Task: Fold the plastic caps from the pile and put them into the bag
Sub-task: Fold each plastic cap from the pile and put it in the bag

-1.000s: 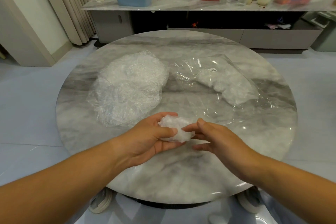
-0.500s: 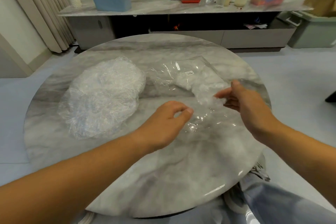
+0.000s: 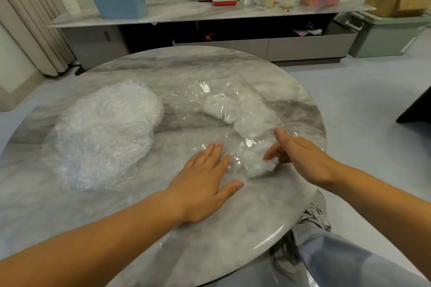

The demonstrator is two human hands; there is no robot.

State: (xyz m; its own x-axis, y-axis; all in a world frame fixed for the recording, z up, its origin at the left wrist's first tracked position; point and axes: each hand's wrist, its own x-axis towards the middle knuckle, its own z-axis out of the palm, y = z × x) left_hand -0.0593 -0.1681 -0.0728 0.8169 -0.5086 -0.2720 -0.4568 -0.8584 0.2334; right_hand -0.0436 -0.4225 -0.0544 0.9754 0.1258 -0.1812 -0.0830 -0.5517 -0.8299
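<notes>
Fingers of the left hand [image 3: 205,182] were spread flat on the near edge of the bag [image 3: 198,105]. A folded cap [image 3: 258,166] at its mouth was touched by the right hand [image 3: 303,161], grip undetermined. The pile [image 3: 105,133] was seen well apart, leftward.
</notes>
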